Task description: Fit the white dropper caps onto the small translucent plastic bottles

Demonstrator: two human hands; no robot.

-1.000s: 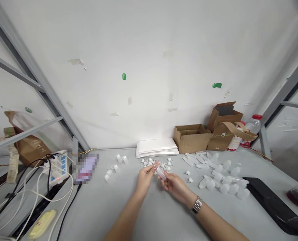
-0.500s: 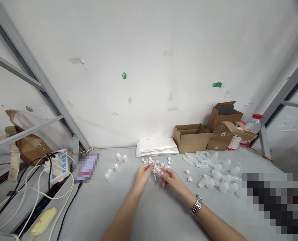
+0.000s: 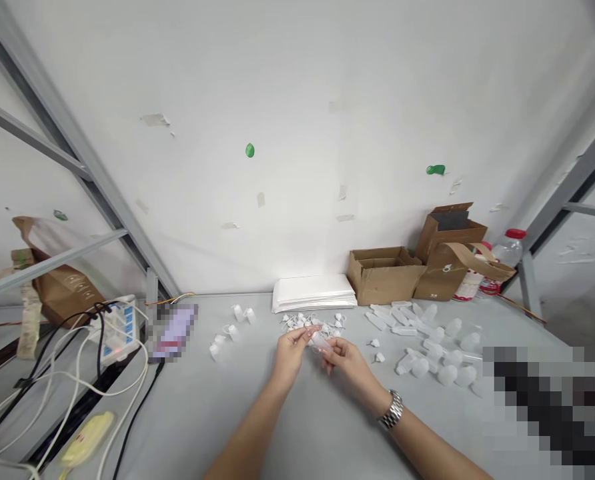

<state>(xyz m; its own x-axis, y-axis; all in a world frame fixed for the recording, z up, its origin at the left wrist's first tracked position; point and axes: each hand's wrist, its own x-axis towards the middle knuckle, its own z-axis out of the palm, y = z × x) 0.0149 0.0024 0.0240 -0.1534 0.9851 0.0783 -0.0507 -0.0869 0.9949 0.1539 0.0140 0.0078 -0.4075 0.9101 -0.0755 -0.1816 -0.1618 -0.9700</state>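
Observation:
Between my two hands, just above the grey table, is a small translucent plastic bottle (image 3: 320, 341), tilted. The thumb and fingers of my right hand (image 3: 345, 359) are closed around its lower end. My left hand (image 3: 290, 352) pinches at its upper end; whether a white cap is under those fingertips is hidden. A heap of small white caps with thin loops (image 3: 297, 321) lies just behind my hands. Two loose white caps (image 3: 379, 358) lie to the right. Several more translucent bottles (image 3: 447, 373) are spread at the right. Several capped pieces (image 3: 232, 332) lie at the left.
A stack of white sheets (image 3: 312, 293) and an open cardboard box (image 3: 387, 283) stand against the wall. Beside them are a brown paper bag (image 3: 440, 273) and a red-capped bottle (image 3: 510, 247). At the left are a power strip (image 3: 120, 333) with cables and a phone (image 3: 176, 330).
My hands have shifted only slightly, and the bottle between them has turned a little. The left fingers remain at its upper end. Nothing else on the table has moved.

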